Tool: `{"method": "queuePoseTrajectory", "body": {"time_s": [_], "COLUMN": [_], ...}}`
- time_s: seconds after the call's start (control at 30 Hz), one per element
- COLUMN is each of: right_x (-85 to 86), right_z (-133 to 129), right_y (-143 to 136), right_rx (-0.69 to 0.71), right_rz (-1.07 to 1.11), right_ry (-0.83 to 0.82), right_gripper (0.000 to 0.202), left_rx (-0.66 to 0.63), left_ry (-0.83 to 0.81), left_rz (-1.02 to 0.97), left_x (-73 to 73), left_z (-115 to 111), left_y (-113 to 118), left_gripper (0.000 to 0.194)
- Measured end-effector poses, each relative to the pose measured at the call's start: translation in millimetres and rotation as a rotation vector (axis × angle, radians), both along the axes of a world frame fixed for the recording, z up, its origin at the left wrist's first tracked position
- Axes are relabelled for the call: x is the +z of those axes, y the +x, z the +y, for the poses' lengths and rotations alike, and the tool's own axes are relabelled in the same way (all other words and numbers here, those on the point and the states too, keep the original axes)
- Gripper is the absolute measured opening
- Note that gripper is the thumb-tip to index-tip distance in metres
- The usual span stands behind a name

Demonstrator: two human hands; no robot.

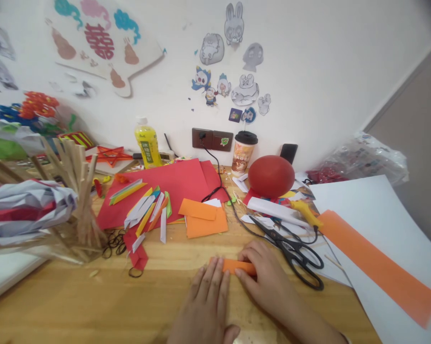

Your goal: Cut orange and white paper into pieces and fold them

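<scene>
A narrow folded strip of orange paper (pixel 234 265) lies on the wooden table between my hands. My left hand (pixel 208 298) rests flat, fingers stretched out, with its fingertips over the strip's left end. At the other end, my right hand (pixel 260 270) pinches the strip between thumb and curled fingers. Just beyond lie orange paper pieces (pixel 208 228), one on top of another. Black-handled scissors (pixel 290 246) lie to the right of my right hand, blades pointing away to the left. Several folded paper strips (pixel 147 210) in yellow, white, orange and green sit farther left on red paper.
A yellow glue gun (pixel 306 212), its cord running across the table, lies near a red balloon (pixel 271 176). A long orange strip (pixel 378 265) crosses white sheets (pixel 365 200) on the right. Along the wall stand a bottle (pixel 148 145) and cup (pixel 243 152). Wooden sticks (pixel 82 191) stand left.
</scene>
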State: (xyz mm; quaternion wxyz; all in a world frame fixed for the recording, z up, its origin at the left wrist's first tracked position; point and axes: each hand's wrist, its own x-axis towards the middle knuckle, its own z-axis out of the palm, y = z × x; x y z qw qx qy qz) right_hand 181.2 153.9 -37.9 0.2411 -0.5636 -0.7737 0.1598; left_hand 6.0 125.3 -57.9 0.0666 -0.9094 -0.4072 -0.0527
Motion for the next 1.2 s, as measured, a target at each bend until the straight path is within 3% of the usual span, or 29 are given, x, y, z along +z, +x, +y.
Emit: {"method": "queuePoseTrajectory", "body": {"time_s": [0.6, 0.83, 1.03, 1.13, 1.2], "right_x": [1.0, 6.4, 16.9, 12.7, 7.6], "right_z": [2, 5, 10, 11, 10], "right_y": [1, 24, 41, 35, 29], "right_rx": [-0.029, -0.064, 0.082, -0.018, -0.107], "right_rz": [-0.012, -0.019, 0.11, 0.126, 0.076], "right_ry": [-0.006, -0.143, -0.213, -0.173, -0.134], "right_gripper": [0.011, 0.02, 0.018, 0.01, 0.018], "left_rx": [-0.04, -0.085, -0.109, -0.103, -0.097], "left_ry": [-0.027, 0.064, 0.11, 0.075, 0.037], "left_rz": [-0.001, -0.055, -0.045, -0.05, -0.038], "left_x": [-3.3, -8.0, -4.6, -5.1, -5.0], "left_z": [1, 3, 5, 5, 6], "left_y": [-4, -9, -11, -11, -12], "left_gripper": [0.063, 0.062, 0.06, 0.06, 0.06]}}
